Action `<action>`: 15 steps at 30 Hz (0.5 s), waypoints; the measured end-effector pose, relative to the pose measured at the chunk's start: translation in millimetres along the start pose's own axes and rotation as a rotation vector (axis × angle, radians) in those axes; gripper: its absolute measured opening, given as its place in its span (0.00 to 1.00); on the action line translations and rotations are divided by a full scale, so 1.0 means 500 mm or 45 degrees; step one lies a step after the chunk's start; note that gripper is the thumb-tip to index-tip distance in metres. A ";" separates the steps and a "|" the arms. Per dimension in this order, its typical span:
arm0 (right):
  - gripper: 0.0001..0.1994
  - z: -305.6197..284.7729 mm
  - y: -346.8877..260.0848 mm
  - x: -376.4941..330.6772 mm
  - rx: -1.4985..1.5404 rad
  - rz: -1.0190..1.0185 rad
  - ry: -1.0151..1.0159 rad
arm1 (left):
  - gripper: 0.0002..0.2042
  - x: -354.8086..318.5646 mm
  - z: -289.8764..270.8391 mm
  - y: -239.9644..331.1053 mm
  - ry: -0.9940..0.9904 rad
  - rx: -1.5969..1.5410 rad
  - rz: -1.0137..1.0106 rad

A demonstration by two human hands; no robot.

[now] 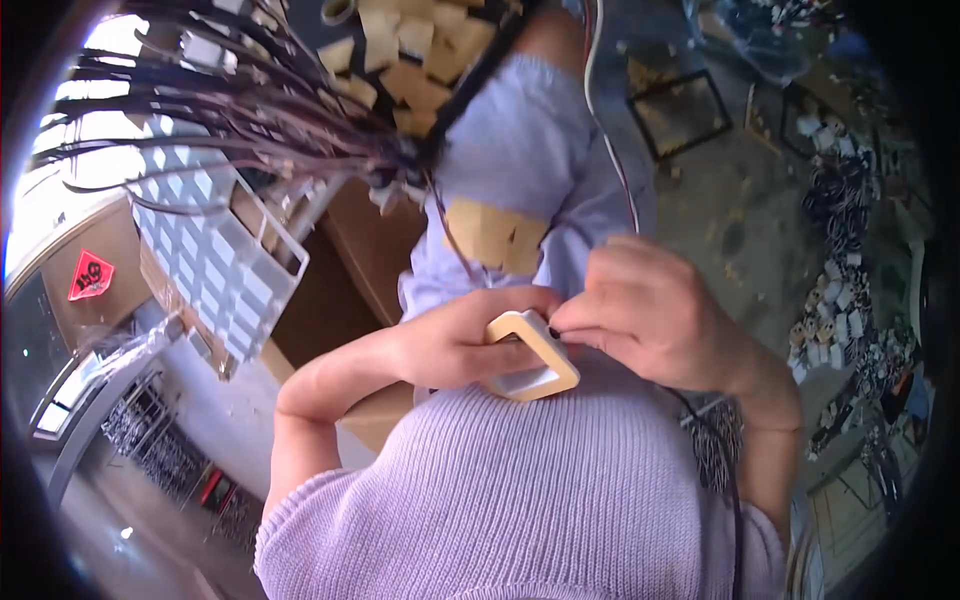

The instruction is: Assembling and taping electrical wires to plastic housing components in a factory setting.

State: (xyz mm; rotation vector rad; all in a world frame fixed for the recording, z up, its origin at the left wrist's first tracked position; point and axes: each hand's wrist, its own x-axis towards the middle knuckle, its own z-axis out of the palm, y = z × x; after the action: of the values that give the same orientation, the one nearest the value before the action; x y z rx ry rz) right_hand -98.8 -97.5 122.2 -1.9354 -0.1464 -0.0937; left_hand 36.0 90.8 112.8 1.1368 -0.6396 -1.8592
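Between the hands (450, 340) (648, 315) (left gripping, right pinching its edge) sits a cream frame (550, 352).

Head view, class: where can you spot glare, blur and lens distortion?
Head view: glare bleaches the upper left behind the dark cables; head view: the right hand looks slightly soft, the ribbed sweater crisper; head view: edges curve toward the rim, and corners fall black.

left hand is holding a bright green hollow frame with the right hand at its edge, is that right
Not quite: the head view shows the hollow frame is cream and white, not bright green. The left hand is holding it, with the right hand at its edge.
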 end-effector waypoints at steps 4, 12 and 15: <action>0.09 0.008 -0.003 -0.006 0.031 0.083 0.112 | 0.15 0.000 0.009 0.003 0.019 -0.111 0.110; 0.09 0.032 -0.029 -0.030 0.111 0.216 0.223 | 0.13 -0.012 0.042 -0.018 0.007 -0.048 0.188; 0.07 0.030 -0.047 -0.053 0.066 0.203 0.284 | 0.15 -0.016 0.049 -0.026 0.036 -0.063 0.214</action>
State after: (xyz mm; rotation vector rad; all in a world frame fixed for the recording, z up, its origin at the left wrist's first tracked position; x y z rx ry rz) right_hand -128.8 -76.5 134.9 -1.8634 0.1527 -0.1963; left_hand 10.7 104.3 117.7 1.0427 -0.6496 -1.7043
